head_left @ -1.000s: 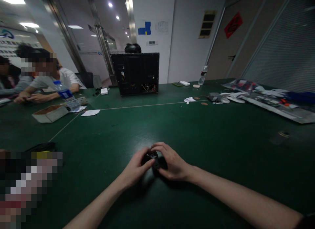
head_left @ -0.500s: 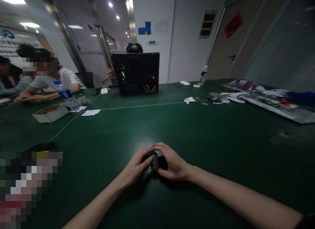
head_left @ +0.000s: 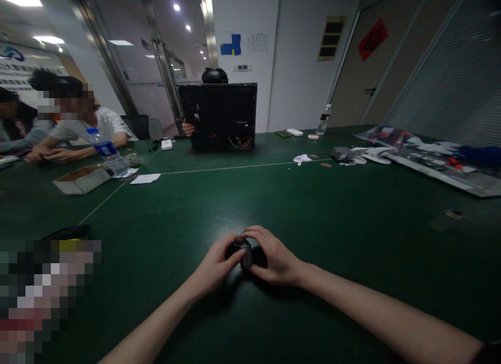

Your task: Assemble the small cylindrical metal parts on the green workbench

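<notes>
A small dark grey object (head_left: 247,256), blocky and too dim to name, is held between both hands low over the green table (head_left: 313,218). My left hand (head_left: 224,257) grips it from the left, with the thumb pressed along its near face and the fingers curled behind. From the right, my right hand (head_left: 272,257) wraps round it, fingertips at its top and thumb at its lower edge. The far side of the object is hidden by the fingers.
A black panel-like casing (head_left: 223,116) stands across the table, a person's hand (head_left: 188,128) on its edge. An open box (head_left: 82,181) and a bottle (head_left: 107,152) are at left. Boards and clutter (head_left: 442,165) lie at right, near a clear jar (head_left: 453,215).
The black casing across the table has turned slightly, and the person's hand on it has moved lower and right. My hands keep nearly the same grip on the grey object.
</notes>
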`<act>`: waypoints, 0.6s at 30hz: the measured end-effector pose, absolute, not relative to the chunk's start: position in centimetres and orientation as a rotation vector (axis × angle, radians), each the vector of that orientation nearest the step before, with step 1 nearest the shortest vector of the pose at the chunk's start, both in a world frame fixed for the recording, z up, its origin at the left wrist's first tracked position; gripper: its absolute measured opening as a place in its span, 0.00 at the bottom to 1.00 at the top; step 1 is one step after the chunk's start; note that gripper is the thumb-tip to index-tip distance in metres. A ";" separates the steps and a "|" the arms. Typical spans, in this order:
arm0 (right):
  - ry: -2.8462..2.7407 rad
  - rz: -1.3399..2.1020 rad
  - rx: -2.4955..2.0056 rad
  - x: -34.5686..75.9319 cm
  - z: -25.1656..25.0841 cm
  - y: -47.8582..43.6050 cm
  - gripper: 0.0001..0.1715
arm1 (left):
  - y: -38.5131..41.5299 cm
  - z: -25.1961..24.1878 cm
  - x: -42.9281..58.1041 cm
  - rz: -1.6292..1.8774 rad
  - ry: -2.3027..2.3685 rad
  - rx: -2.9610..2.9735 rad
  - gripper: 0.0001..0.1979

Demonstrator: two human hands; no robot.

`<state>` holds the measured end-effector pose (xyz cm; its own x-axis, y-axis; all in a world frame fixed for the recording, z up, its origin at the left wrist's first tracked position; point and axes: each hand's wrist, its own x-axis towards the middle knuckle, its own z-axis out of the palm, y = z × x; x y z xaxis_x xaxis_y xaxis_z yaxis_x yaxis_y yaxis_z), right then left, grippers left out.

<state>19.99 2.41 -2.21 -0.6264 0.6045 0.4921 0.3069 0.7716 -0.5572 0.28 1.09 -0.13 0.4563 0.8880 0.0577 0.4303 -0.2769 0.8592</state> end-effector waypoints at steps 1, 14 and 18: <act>-2.271 0.566 -0.673 20.0 -2.2 2.4 0.30 | 1.1 -0.2 0.3 0.710 1.085 1.879 0.13; -2.274 0.578 -0.711 19.9 -2.1 2.5 0.32 | 1.3 -0.6 0.2 0.799 1.177 1.937 0.10; -2.249 0.543 -0.683 19.8 -1.9 2.3 0.31 | 1.2 -0.7 0.1 0.853 1.223 2.001 0.09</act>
<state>19.82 2.30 -1.88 -0.6060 0.6107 0.5097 0.3110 0.7717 -0.5547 0.12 1.24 -0.74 0.3580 0.9125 0.1979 0.5010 -0.3666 0.7839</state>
